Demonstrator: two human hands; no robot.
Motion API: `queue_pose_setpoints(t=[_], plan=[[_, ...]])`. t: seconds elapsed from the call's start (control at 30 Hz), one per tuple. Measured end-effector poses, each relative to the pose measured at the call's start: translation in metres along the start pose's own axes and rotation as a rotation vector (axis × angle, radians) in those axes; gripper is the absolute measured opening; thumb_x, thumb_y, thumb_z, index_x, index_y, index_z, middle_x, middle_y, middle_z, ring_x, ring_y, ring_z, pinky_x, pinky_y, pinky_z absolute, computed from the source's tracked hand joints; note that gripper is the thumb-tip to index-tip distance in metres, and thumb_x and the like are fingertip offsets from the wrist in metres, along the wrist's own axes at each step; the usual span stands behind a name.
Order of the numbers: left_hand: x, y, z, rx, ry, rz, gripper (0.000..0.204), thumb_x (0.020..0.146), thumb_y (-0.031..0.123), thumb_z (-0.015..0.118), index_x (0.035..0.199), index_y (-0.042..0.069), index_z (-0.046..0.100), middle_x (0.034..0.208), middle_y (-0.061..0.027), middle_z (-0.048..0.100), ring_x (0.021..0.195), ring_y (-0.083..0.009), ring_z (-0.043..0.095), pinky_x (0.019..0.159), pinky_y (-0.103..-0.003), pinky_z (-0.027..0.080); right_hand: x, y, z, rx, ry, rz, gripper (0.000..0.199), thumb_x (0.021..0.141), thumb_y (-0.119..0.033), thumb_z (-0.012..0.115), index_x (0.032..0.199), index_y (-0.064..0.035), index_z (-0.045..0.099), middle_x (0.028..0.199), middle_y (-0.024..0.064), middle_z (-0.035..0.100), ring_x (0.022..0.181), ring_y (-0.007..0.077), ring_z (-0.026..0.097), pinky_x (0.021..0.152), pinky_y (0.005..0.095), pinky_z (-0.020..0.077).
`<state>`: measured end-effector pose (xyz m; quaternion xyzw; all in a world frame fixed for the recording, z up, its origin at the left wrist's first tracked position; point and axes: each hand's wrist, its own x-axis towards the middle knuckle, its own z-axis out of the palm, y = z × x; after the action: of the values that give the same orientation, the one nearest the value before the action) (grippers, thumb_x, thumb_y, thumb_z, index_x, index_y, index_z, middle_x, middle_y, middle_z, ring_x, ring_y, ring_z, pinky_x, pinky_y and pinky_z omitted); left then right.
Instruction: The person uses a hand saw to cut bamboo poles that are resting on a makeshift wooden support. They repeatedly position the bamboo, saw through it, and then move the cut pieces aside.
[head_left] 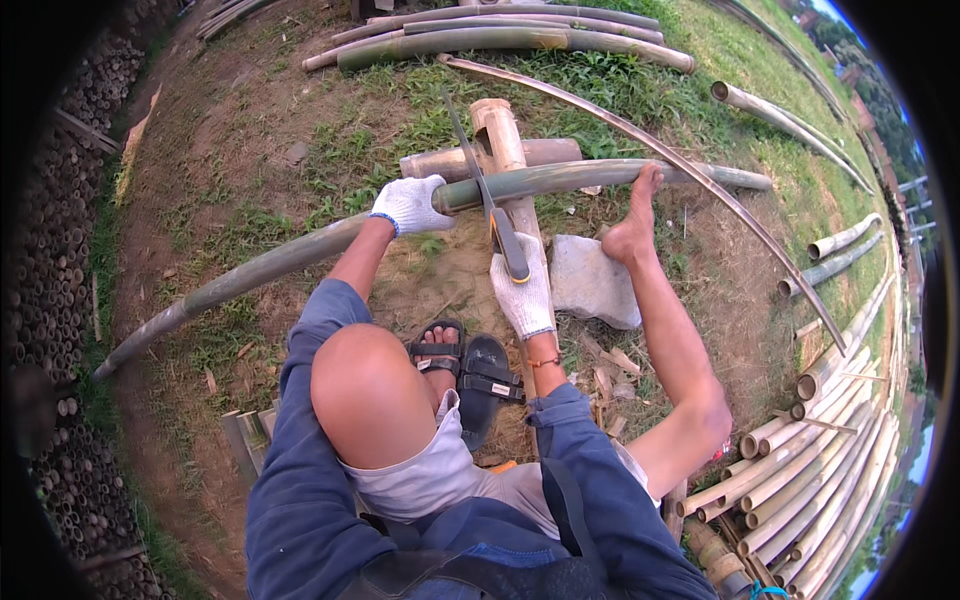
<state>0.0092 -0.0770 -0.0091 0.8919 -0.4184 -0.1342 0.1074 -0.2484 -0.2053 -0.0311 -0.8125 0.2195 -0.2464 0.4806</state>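
- Head view: I am looking down at a long green bamboo pole [300, 255] that is lying crosswise over a thicker pale bamboo log [505, 150], which is acting as a rest; the pole is running from the lower left up toward the right.
- The left hand [408, 204], in a white glove, is wrapping its fingers fully around the pole just left of the rest, pinning it down.
- The right hand [524, 290], also gloved, is closing its fingers round the yellow-and-black handle of a saw [480, 175]; the blade is standing across the pole just beside the left hand.
- A bare foot [632, 225] is pressing on the pole to the right of the rest, next to a flat grey stone [592, 282]; the other foot is sitting in a black sandal [440, 350] beside an empty one.
- I am judging the pole to be stiff, long and fairly heavy, with a smooth, round skin that is likely to roll or slip; gripping close beside the cut, with the whole palm around it, looks the surest hold.
- More bamboo poles [800, 480] are lying stacked at the lower right, and others at the top on the grass [620, 90].
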Motion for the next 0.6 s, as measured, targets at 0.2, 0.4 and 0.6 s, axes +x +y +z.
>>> queue_pose_setpoints(t=[0.2, 0.4, 0.6], plan=[[0.005, 0.0, -0.001, 0.013, -0.012, -0.003, 0.083, 0.077, 0.07, 0.085, 0.14, 0.017, 0.073, 0.121, -0.0231, 0.083, 0.112, -0.0422, 0.08, 0.1, -0.054, 0.063, -0.089, -0.019, -0.047, -0.035, -0.058, 0.028, 0.04, 0.103, -0.004, 0.074, 0.139, -0.0012, 0.058, 0.124, 0.0196, 0.064, 0.117, 0.0349, 0.068, 0.107, 0.0414, 0.0547], [0.003, -0.003, 0.003, 0.021, 0.007, 0.018, 0.083, 0.078, 0.07, 0.084, 0.141, 0.017, 0.073, 0.121, -0.0234, 0.082, 0.112, -0.042, 0.08, 0.101, -0.054, 0.063, -0.166, -0.043, -0.092, -0.111, -0.019, 0.103, 0.04, 0.099, 0.0, 0.076, 0.138, -0.0009, 0.063, 0.125, 0.019, 0.068, 0.119, 0.0367, 0.072, 0.106, 0.0424, 0.0568], [0.003, 0.002, 0.002, 0.033, 0.019, -0.006, 0.082, 0.077, 0.071, 0.085, 0.139, 0.019, 0.074, 0.122, -0.0219, 0.083, 0.115, -0.0402, 0.08, 0.102, -0.053, 0.063, -0.02, 0.003, -0.011, -0.029, 0.005, -0.032, 0.042, 0.103, -0.007, 0.076, 0.14, -0.0041, 0.059, 0.128, 0.0194, 0.068, 0.121, 0.0353, 0.07, 0.108, 0.0431, 0.0551]])
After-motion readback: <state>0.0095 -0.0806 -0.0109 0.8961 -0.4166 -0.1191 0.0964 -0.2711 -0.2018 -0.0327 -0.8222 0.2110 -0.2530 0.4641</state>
